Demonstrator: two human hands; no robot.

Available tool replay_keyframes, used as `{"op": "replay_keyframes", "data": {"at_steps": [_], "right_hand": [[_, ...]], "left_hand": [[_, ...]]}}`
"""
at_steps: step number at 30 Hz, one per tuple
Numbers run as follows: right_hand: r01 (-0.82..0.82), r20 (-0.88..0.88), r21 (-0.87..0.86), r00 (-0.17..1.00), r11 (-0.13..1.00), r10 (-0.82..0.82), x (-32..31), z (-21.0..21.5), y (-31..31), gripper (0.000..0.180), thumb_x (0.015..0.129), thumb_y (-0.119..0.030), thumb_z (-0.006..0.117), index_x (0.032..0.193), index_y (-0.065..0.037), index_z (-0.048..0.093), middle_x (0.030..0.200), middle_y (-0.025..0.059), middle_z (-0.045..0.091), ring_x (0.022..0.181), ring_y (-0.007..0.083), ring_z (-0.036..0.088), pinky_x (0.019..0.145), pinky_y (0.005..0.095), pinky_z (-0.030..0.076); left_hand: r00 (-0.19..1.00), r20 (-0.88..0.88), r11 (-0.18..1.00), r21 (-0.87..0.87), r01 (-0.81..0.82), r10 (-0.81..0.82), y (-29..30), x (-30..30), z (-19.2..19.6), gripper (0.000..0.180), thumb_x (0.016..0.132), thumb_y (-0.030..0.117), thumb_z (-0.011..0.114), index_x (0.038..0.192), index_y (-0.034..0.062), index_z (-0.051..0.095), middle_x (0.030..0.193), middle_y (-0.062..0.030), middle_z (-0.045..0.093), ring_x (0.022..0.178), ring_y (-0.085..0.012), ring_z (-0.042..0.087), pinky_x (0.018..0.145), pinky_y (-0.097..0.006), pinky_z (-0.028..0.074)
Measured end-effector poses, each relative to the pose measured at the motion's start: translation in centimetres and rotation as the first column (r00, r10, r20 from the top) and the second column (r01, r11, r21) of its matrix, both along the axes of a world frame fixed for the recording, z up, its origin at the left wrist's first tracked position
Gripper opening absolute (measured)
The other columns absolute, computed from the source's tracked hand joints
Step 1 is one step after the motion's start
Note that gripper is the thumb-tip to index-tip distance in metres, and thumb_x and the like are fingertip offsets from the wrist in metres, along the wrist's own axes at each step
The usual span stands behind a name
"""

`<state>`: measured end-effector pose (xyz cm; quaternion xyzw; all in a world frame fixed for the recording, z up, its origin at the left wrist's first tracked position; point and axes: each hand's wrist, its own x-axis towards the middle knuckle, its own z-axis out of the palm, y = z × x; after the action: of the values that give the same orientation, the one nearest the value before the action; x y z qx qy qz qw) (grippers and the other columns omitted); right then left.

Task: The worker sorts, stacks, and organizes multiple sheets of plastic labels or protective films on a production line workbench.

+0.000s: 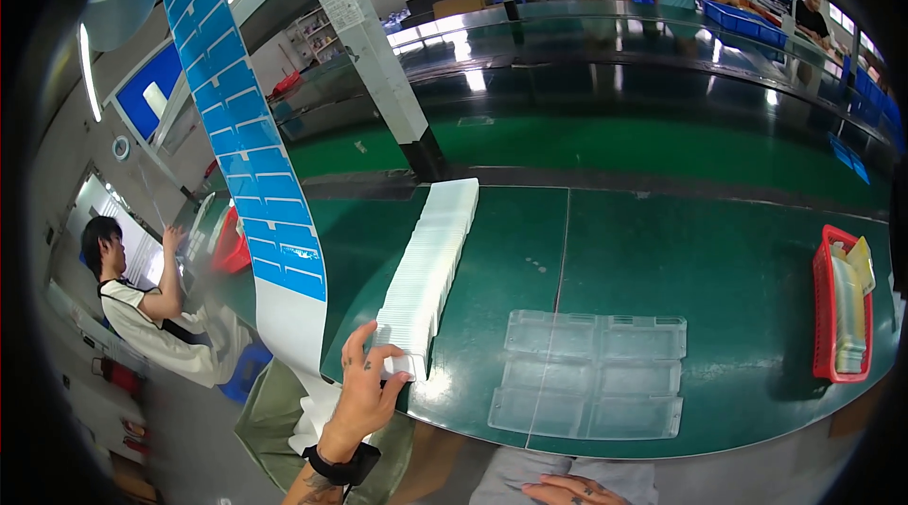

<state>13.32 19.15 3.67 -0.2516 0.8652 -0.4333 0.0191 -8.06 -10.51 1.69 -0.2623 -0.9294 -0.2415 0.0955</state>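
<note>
I have the left hand [361, 391] at the near end of a long row of white pieces [426, 278]. Its forearm comes up from the low edge and leans a bit to the right. A black band [345, 465] sits on the wrist. I see the back of this hand. The fingers are bent and spread a little, and they touch the left side and top of the row's near end. The thumb is up, on the right, with its tip close under the first finger's tip. The end of the row is right there by both tips, but I can't tell if they pinch a piece or just touch it.

The right hand [570, 490] is low, by the bottom edge, over gray cloth [511, 477]. Its back is up and its fingers point left. Part of it is cut off, so I can't tell if it is open or closed.

The row lies on the green surface [728, 287], going away from me and leaning right. To its right are six clear panels [591, 377], three rows of two. A red basket [823, 344] is far right.
</note>
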Motion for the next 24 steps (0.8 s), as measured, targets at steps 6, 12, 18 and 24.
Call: {"op": "replay_keyframes", "data": {"at_steps": [6,12,18,24], "right_hand": [[0.016,0.044,-0.039,0.999,0.999,-0.014,0.1,-0.2,0.6,0.046,0.084,-0.036,0.072,0.118,-0.006,0.065,0.139,0.0175,0.051,0.13,0.0367,0.047,0.105,0.0453,0.042],[0.042,0.086,-0.056,0.996,0.998,-0.037,0.7,-0.7,0.9,0.046,0.083,-0.034,0.073,0.117,-0.004,0.065,0.139,0.0181,0.051,0.131,0.0375,0.047,0.107,0.0451,0.041],[0.031,0.157,-0.043,0.987,0.999,-0.024,0.3,-0.5,1.3,0.047,0.083,-0.035,0.074,0.117,-0.005,0.067,0.138,0.0195,0.051,0.13,0.0393,0.047,0.107,0.0458,0.042],[0.056,0.128,-0.007,0.99,0.998,-0.055,0.9,-0.9,1.2,0.046,0.083,-0.036,0.074,0.117,-0.005,0.067,0.135,0.0209,0.053,0.128,0.0399,0.049,0.105,0.0459,0.043]], "left_hand": [[1.0,-0.023,1.0,-0.002,-0.014,0.014,-0.1,0.5,-0.1,0.033,0.086,0.005,0.069,0.118,0.0074,0.061,0.147,-0.0236,0.034,0.133,-0.0439,0.035,0.11,-0.051,0.03],[0.979,-0.195,0.993,0.109,-0.037,0.058,-1.4,1.7,-1.5,0.036,0.083,0.01,0.07,0.118,0.0042,0.063,0.141,-0.0242,0.043,0.128,-0.0442,0.041,0.109,-0.052,0.033],[0.939,-0.338,0.986,-0.169,0.002,-0.06,-1.4,3.9,-2.3,0.035,0.089,0.019,0.062,0.121,0.0051,0.068,0.136,-0.0247,0.047,0.121,-0.0446,0.046,0.104,-0.055,0.037],[0.945,-0.303,0.979,-0.192,0.066,-0.123,-0.5,4.3,-2.6,0.035,0.089,0.018,0.059,0.12,0.0046,0.068,0.136,-0.0262,0.044,0.12,-0.0461,0.045,0.103,-0.056,0.037]]}}
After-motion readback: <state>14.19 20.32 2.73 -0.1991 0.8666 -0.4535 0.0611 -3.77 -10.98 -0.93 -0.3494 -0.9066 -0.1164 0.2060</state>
